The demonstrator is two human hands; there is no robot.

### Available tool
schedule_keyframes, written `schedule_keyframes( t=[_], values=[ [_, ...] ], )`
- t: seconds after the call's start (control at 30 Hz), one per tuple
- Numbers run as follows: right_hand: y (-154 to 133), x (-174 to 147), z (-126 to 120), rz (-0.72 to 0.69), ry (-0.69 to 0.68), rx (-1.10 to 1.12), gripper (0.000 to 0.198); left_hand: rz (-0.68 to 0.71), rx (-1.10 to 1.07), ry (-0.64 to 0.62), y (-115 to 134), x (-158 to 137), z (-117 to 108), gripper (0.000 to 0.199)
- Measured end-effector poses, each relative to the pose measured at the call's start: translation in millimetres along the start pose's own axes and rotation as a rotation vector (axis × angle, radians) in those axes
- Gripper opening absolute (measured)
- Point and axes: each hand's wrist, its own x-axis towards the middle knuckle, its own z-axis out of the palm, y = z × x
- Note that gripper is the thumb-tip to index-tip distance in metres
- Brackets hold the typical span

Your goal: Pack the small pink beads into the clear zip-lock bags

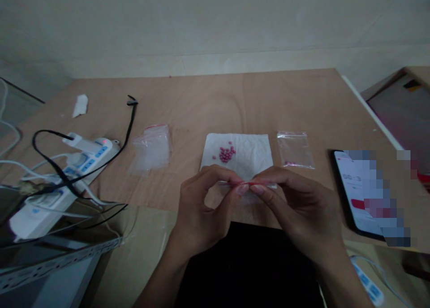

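Note:
My left hand (pixel 208 205) and my right hand (pixel 295 207) meet at the table's front edge. Both pinch the red-lined top of a small clear zip bag (pixel 247 183) between thumb and forefinger; most of the bag is hard to make out. Just beyond my fingers lies a white paper sheet (pixel 250 149) with a small heap of pink pills (pixel 227 154) on it. To its right a clear zip bag (pixel 295 147) lies flat with a few pinkish pieces at its bottom. A stack of clear zip bags (pixel 152 146) with a red edge rests to the left.
A white power strip (pixel 97 158) with tangled cables lies at the left, a black cable (pixel 132 119) reaching across the table. A phone (pixel 356 187), partly blurred out, is at the right. A scrap of white paper (pixel 80 105) sits at the back left, near the wall (pixel 215 30).

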Motion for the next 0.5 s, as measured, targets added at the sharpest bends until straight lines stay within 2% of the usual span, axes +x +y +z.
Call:
schedule_keyframes(
  t=[0.13, 0.23, 0.37, 0.43, 0.5],
  values=[
    [1.9, -0.4, -1.0, 0.017, -0.029, 0.006, 0.017, 0.0, 0.034, 0.026, 2.4, 0.7, 0.9, 0.008],
    [2.5, 0.0, -7.4, 0.032, 0.035, -0.042, 0.015, -0.166, -0.068, 0.042, 1.7, 2.8, -1.3, 0.009],
    [6.1, 9.4, -31.0, 0.057, 0.297, -0.129, 0.007, -0.3, -0.06, 0.117, -10.5, 5.0, -20.1, 0.006],
    [11.0, 20.5, -46.3, 0.076, 0.468, -0.195, 0.005, -0.344, 0.068, 0.221, -23.5, 5.8, -34.7, 0.011],
    [19.8, 34.5, -60.0, 0.144, 0.557, -0.271, 0.016, -0.352, 0.261, 0.356, -40.3, 7.6, -49.2, 0.021]
  ],
)
